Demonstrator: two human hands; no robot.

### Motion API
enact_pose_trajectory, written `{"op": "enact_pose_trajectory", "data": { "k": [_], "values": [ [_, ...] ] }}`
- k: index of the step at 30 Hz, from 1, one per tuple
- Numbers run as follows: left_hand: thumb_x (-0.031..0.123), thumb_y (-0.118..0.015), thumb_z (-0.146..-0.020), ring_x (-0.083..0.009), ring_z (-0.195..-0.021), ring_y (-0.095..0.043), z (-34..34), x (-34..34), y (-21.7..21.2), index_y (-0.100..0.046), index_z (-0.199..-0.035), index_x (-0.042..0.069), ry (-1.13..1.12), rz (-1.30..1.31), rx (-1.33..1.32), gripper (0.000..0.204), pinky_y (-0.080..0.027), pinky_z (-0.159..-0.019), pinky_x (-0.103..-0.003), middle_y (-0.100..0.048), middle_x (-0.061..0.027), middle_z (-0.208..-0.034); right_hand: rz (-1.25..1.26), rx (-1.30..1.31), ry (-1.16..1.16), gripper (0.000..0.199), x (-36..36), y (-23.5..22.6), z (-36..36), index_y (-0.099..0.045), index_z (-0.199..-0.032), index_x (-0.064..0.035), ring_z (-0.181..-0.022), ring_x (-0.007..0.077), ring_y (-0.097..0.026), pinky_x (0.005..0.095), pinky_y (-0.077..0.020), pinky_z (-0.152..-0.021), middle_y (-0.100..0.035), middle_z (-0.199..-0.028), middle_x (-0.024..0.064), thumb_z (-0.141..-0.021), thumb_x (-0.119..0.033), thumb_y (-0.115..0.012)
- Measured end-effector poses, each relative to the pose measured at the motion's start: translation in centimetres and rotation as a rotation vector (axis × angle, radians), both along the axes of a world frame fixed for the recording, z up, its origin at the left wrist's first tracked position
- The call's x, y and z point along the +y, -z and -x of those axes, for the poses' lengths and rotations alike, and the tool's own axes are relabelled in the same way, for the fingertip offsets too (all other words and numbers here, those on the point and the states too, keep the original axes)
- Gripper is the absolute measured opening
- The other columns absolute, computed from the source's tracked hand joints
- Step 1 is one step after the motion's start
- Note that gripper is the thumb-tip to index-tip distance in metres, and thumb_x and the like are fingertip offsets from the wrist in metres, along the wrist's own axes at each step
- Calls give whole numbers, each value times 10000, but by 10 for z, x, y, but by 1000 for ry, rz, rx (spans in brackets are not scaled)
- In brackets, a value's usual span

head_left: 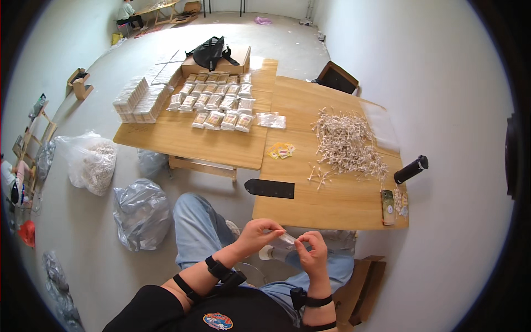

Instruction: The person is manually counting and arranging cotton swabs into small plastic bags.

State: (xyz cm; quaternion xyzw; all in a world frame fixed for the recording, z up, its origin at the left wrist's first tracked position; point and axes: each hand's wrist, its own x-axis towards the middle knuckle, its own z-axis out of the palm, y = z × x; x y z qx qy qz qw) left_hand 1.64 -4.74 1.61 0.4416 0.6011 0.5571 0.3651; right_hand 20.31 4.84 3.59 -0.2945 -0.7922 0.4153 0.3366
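Clear pouch [287,239], pinched by left hand [259,233] and right hand [313,252]; cotton-swab heap [347,143], loose, seemingly awaiting packing; filled packets [214,119], left of heap, apparently done

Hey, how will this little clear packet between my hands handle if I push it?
The packet probably bends easily, since it looks like thin see-through film. It's likely light: your left hand and right hand merely pinch it.

Black T-shirt [243,310], light-blue jeans [194,235], black wrist straps [219,269]
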Motion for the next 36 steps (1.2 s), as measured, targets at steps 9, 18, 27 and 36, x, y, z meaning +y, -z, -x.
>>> {"op": "enact_pose_trajectory", "data": {
  "k": [9, 18, 27, 36],
  "values": [
    [104, -740, -814, -290, -893, -656, -4, 8, -13, -657, -882, 65, 184, -210, 464, 115, -515, -789, -391, -687, -81, -905, -220, -45, -58, 126, -1, -7, 6, -657, -815, -34, -788, 306, -613, 388, -496, -674, -621, -831, 110, -736, -22, -754],
    [108, -733, -777, -299, -856, -646, 9, -7, -25, -638, -817, 66, 199, -200, 485, 111, -510, -766, -405, -662, -88, -838, -218, -61, -76, 115, -6, -21, -14, -652, -798, -37, -790, 298, -618, 382, -501, -685, -622, -837, 110, -739, -10, -748],
    [148, -752, -784, -273, -890, -645, -3, -9, -18, -640, -847, 85, 157, -255, 581, 143, -512, -795, -394, -660, -52, -894, -238, -34, -152, 134, -12, -20, 6, -647, -803, -37, -853, 309, -625, 389, -508, -731, -626, -870, 123, -740, -37, -765],
    [177, -737, -799, -251, -907, -639, 11, -27, -17, -643, -844, 94, 192, -203, 658, 133, -515, -788, -377, -661, -41, -900, -263, -127, -217, 154, -12, -23, -4, -641, -783, -57, -779, 306, -608, 396, -494, -671, -612, -807, 103, -755, -108, -783]
  ]
}}
